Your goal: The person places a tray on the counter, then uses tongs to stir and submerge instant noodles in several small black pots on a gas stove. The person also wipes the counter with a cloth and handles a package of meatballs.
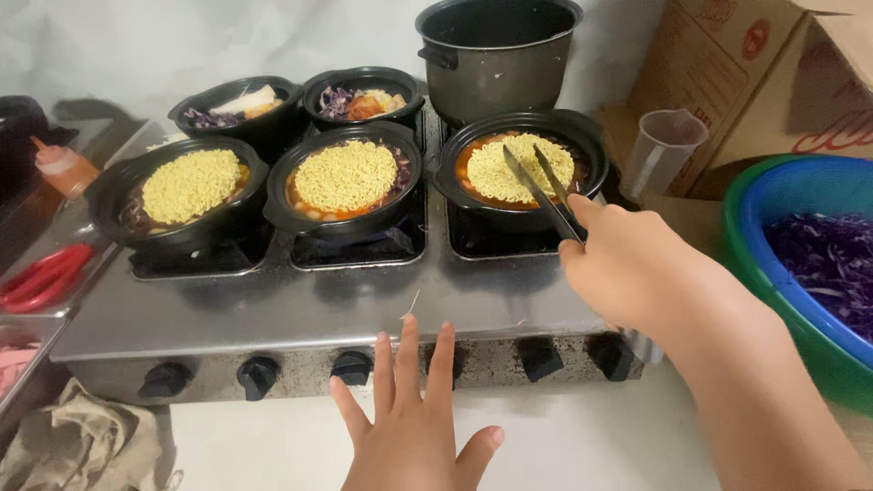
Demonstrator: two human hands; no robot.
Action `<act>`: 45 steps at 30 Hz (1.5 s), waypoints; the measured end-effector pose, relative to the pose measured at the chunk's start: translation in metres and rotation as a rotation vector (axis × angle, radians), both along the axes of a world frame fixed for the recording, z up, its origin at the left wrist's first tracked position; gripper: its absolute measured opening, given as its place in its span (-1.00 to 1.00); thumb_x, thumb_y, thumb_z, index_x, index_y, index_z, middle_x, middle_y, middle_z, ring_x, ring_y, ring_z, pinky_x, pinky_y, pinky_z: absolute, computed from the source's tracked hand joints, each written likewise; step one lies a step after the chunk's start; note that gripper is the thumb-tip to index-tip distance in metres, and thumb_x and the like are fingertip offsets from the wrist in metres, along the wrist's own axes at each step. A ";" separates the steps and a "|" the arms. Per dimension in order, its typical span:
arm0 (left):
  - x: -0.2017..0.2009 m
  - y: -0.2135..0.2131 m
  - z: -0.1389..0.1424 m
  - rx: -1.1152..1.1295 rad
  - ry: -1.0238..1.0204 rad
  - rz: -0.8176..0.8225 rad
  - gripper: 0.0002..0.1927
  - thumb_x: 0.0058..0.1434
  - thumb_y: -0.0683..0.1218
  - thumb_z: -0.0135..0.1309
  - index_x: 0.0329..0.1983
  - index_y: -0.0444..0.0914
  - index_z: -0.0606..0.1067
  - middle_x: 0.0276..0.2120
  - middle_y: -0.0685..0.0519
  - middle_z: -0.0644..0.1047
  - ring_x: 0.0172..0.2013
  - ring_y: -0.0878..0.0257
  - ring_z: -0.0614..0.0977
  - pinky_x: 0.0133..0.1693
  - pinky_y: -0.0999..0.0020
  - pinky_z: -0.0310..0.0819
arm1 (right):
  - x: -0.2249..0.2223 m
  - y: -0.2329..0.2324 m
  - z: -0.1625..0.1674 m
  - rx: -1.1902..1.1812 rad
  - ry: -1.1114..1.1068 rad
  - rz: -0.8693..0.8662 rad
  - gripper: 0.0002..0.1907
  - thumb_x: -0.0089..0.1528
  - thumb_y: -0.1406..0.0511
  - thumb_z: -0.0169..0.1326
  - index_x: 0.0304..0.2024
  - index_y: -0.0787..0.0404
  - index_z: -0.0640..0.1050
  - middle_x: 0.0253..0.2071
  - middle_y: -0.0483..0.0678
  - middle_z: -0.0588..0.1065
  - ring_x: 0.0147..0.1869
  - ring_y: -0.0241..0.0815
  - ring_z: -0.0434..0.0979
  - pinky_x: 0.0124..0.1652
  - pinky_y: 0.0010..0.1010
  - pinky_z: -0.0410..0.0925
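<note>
While the far left of the counter [273, 436] holds a small orange sauce bottle [62, 168] and red-handled scissors [41, 277], three black pots of yellow noodle blocks sit on the steel stove [300, 309]: the left pot [186, 193], the middle pot [346, 182] and the right pot [520, 168], with two smaller bowls and a tall dark pot [496, 55] behind them. Low in the middle, the left hand [409, 427] hangs spread wide and empty, fingers pointing at the black knobs [351, 367], touching nothing. Further right, the right hand [627, 268] has its grip closed round metal tongs [546, 191], whose tips are slightly parted over the noodles in the right pot. Judging from this, pressing hard could splash hot red broth onto the hand, or tip the pot on its burner. A clear cup [659, 150] and a blue basin [809, 245] of purple cabbage stand at the right.
</note>
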State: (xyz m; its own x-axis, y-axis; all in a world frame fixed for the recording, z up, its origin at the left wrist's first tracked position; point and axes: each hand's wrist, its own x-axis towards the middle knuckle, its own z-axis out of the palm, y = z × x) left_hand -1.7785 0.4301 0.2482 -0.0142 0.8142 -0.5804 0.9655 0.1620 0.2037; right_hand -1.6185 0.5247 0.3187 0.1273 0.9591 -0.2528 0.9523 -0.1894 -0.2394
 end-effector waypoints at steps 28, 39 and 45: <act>-0.074 -0.033 -0.048 -0.040 -0.105 0.171 0.11 0.35 0.32 0.01 0.59 -0.04 -0.47 0.54 -0.20 -0.50 0.51 -0.23 -0.48 0.28 -0.56 -0.54 | -0.013 0.001 -0.072 0.278 -0.054 -0.152 -0.35 0.43 0.23 -0.03 0.57 0.01 0.20 -0.38 0.16 0.59 -0.43 -0.02 0.63 -0.44 -0.24 0.46; -0.186 -0.043 -0.054 0.285 -0.086 0.168 0.11 0.22 0.32 0.05 0.56 0.02 -0.39 0.52 -0.16 -0.40 0.47 -0.21 -0.38 0.16 -0.53 -0.53 | -0.140 -0.047 -0.056 0.295 0.327 -0.208 -0.27 0.43 0.18 0.03 0.62 -0.24 0.13 -0.32 0.00 0.64 -0.49 -0.17 0.53 -0.57 -0.27 0.37; -0.227 -0.050 -0.055 0.443 -0.125 0.159 0.09 0.18 0.29 0.07 0.54 -0.02 -0.31 0.51 -0.18 -0.34 0.46 -0.25 -0.34 0.20 -0.58 -0.53 | -0.231 -0.069 -0.035 0.165 0.487 -0.053 -0.24 0.27 0.20 0.09 0.50 -0.30 0.20 -0.41 -0.04 0.59 -0.51 -0.19 0.51 -0.51 -0.25 0.35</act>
